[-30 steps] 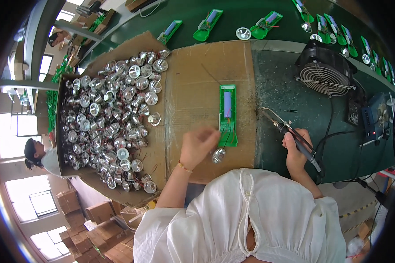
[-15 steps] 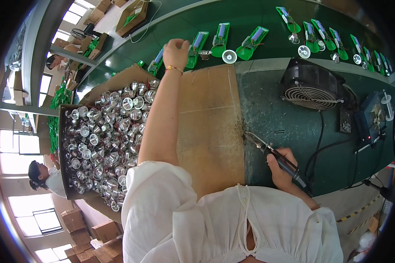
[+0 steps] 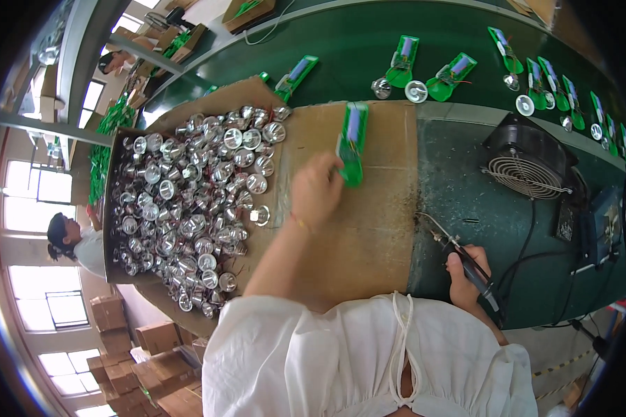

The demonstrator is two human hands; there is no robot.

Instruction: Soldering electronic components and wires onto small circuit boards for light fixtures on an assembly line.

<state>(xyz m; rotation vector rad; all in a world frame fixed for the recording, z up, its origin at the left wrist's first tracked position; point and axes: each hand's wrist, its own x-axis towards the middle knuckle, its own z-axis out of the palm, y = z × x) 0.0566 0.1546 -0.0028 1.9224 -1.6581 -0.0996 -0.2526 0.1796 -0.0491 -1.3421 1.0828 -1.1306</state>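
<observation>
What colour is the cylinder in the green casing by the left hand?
The cylinder is pale purple, seen best in the head view.

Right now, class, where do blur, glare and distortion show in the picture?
Head view: the left hand looks blurred; same view: the windows at left glare white; same view: the green strip at top bows, the corners go black.
</observation>
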